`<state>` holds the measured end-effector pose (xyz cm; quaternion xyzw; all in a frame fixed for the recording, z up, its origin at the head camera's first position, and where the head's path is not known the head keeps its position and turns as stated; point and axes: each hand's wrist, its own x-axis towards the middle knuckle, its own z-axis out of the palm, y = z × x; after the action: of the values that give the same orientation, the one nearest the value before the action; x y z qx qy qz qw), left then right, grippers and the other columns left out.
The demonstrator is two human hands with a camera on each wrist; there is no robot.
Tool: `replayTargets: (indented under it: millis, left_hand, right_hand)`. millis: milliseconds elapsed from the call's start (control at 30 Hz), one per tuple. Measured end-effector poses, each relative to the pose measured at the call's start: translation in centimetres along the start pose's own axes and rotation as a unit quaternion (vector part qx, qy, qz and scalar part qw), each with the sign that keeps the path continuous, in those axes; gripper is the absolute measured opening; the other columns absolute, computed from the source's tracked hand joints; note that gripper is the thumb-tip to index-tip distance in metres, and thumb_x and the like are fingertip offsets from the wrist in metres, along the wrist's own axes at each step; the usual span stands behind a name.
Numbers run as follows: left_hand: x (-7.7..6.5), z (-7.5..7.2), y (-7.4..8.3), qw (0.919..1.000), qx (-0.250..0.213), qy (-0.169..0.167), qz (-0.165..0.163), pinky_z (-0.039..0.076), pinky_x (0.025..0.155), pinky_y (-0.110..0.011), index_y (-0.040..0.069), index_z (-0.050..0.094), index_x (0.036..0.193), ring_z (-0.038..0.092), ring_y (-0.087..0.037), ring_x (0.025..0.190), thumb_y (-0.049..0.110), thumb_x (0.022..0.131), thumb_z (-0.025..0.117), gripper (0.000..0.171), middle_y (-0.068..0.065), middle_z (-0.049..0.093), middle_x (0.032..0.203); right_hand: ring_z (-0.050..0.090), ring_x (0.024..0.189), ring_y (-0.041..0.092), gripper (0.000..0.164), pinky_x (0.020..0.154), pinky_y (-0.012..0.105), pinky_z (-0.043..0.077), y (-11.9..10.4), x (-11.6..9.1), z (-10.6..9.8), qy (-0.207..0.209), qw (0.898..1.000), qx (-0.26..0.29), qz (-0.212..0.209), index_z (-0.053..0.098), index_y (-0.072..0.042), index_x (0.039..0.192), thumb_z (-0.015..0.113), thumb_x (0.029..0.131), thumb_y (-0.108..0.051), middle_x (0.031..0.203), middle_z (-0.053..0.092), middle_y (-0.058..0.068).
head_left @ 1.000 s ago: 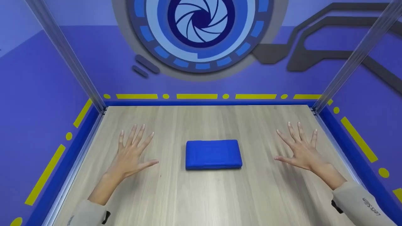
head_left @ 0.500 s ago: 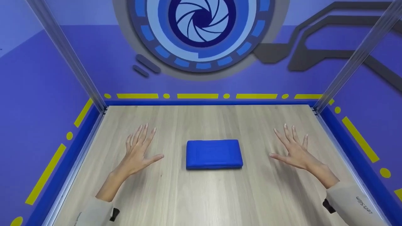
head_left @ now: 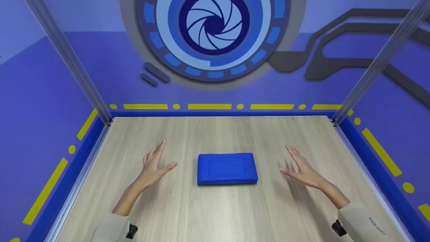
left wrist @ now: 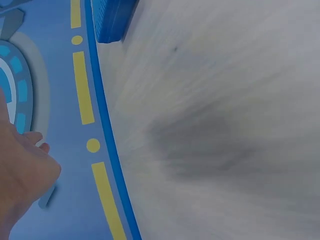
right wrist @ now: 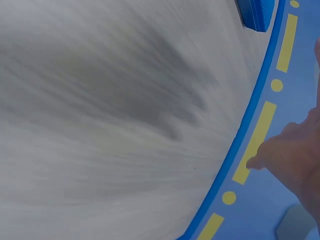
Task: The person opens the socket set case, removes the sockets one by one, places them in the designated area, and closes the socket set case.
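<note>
A flat blue rectangular case [head_left: 227, 168] lies on the wooden tabletop [head_left: 221, 211], midway between the two hands in the head view. To its left, the left hand [head_left: 153, 173] hovers with fingers extended and thumb pointing toward the case, holding nothing. On the other side the right hand [head_left: 304, 171] hovers in much the same pose, palm turned inward, apart from the case. Only a corner of the case shows at the top of the left wrist view and of the right wrist view. Each hand casts a shadow on the wood.
Blue printed panels [head_left: 215, 94] with yellow dashes enclose the table at the back and sides. Metal posts [head_left: 75, 67] rise at the two back corners. Grey sleeves with black clips [head_left: 339, 228] cover the forearms.
Both hands have moved inward toward the case and turned from palms down with spread fingers to palms facing each other, fingers closer together. The case stays in place; the head view has tilted slightly.
</note>
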<state>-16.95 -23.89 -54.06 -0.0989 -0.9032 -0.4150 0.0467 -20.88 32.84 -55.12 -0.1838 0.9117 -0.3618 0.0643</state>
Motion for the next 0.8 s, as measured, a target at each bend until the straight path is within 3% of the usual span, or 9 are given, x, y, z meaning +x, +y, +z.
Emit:
replayTargets:
  millis: [133, 267, 433, 600, 800]
  left_hand:
    - [0.0, 1.0, 0.3, 0.9989, -0.024, -0.016, -0.037, 0.009, 0.118, -0.076, 0.025, 0.009, 0.166, 0.005, -0.043, 0.157, 0.046, 0.093, 0.068, 0.096, -0.013, 0.014, 0.172]
    - [0.0, 1.9, 0.3, 0.9974, -0.043, -0.034, -0.047, 0.011, 0.117, -0.078, 0.028, 0.015, 0.166, 0.006, -0.042, 0.157, 0.047, 0.094, 0.067, 0.091, -0.011, 0.018, 0.172]
    - [-0.2, 3.1, 0.2, 0.9971, -0.051, -0.044, -0.035, 0.014, 0.119, -0.076, 0.025, 0.031, 0.162, 0.019, -0.04, 0.156, 0.042, 0.093, 0.07, 0.081, -0.011, 0.031, 0.168]
    - [-0.2, 4.9, 0.2, 0.9958, -0.063, -0.062, -0.025, 0.022, 0.117, -0.077, 0.027, 0.033, 0.161, 0.029, -0.042, 0.153, 0.042, 0.092, 0.072, 0.081, -0.01, 0.037, 0.165]
    - [0.4, 6.8, 0.5, 0.9909, -0.088, -0.101, -0.003, 0.04, 0.112, -0.065, 0.025, 0.035, 0.161, 0.046, -0.037, 0.141, 0.042, 0.092, 0.074, 0.081, -0.009, 0.039, 0.164]
  right_hand:
    - [0.006, 0.155, 0.053, 0.093, 0.114, 0.082, 0.014, -0.6, -0.2, 0.6, -0.014, 0.999, 0.03, -0.006, 0.008, -0.017, 0.166, 0.068, 0.097, -0.031, 0.172, 0.003, 0.023]
    - [0.013, 0.154, 0.053, 0.092, 0.114, 0.081, 0.021, -1.1, -0.4, 1.6, -0.017, 0.999, 0.046, -0.018, 0.009, -0.017, 0.166, 0.068, 0.097, -0.027, 0.172, 0.009, 0.022]
    - [0.023, 0.152, 0.052, 0.087, 0.113, 0.079, 0.026, -1.5, 0.1, 3.4, -0.026, 0.997, 0.063, -0.03, 0.014, -0.012, 0.165, 0.067, 0.098, -0.027, 0.17, 0.017, 0.023]
    - [0.038, 0.144, 0.055, 0.081, 0.113, 0.073, 0.034, -1.8, 0.7, 5.3, -0.041, 0.993, 0.097, -0.047, 0.018, -0.005, 0.163, 0.066, 0.1, -0.023, 0.165, 0.025, 0.031]
    - [0.054, 0.131, 0.055, 0.072, 0.106, 0.065, 0.046, -2.1, 0.9, 7.0, -0.053, 0.989, 0.13, -0.054, 0.026, 0.004, 0.159, 0.063, 0.101, -0.018, 0.156, 0.034, 0.039]
